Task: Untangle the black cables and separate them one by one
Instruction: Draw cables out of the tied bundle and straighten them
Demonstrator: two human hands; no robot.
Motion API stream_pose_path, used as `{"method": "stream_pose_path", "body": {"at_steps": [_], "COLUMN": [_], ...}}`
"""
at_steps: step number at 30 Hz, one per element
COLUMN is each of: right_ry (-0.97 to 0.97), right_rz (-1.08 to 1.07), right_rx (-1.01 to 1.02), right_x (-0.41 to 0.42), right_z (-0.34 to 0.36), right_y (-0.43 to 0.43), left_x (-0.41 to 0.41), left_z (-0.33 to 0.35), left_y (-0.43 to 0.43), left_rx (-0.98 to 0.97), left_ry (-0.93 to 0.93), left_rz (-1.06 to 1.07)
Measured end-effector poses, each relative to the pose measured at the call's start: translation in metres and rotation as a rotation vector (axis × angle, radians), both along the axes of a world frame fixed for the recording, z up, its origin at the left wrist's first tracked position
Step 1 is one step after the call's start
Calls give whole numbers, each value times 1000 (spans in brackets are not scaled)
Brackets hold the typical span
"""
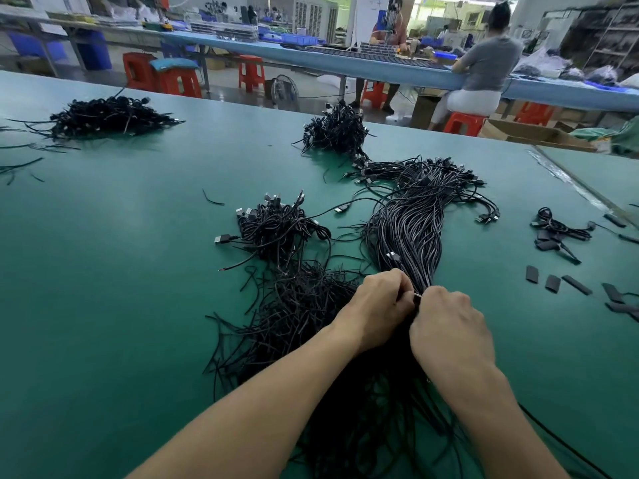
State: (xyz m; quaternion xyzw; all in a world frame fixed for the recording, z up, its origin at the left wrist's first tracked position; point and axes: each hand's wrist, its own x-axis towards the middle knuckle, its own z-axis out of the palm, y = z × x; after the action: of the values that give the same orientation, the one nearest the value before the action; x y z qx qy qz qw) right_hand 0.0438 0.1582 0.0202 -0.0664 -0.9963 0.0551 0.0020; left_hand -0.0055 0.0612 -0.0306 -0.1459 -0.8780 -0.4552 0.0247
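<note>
A long bundle of black cables (411, 223) runs from USB plugs at the far end toward me across the green table (121, 236). My left hand (377, 305) and my right hand (446, 323) meet at the bundle's narrow waist, fingers curled. Both pinch a thin pale tie between them where the cables are gathered. The near part of the bundle fans out dark under my forearms. Left of my hands lies a loose tangle of thin black cable ends (297, 312).
A smaller tangle with USB plugs (276, 226) lies left of the bundle. Other black heaps sit at the far middle (337, 131) and far left (107, 115). Short black sleeves (553, 283) and a small coil (556, 229) lie at the right. People work at a far bench.
</note>
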Motion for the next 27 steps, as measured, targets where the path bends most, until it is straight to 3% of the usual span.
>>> {"method": "stream_pose_path", "body": {"at_steps": [11, 21, 27], "right_ry": [-282, 101, 31], "right_rz": [-43, -87, -82], "right_rx": [-134, -293, -500], "right_x": [18, -11, -22], "right_z": [26, -8, -10], "right_y": [77, 28, 43], "left_x": [3, 0, 3], "left_z": [-3, -5, -4], "left_y": [0, 0, -1], "left_rx": [-33, -22, -12], "left_ry": [39, 36, 63], "left_rz": [10, -1, -12]}}
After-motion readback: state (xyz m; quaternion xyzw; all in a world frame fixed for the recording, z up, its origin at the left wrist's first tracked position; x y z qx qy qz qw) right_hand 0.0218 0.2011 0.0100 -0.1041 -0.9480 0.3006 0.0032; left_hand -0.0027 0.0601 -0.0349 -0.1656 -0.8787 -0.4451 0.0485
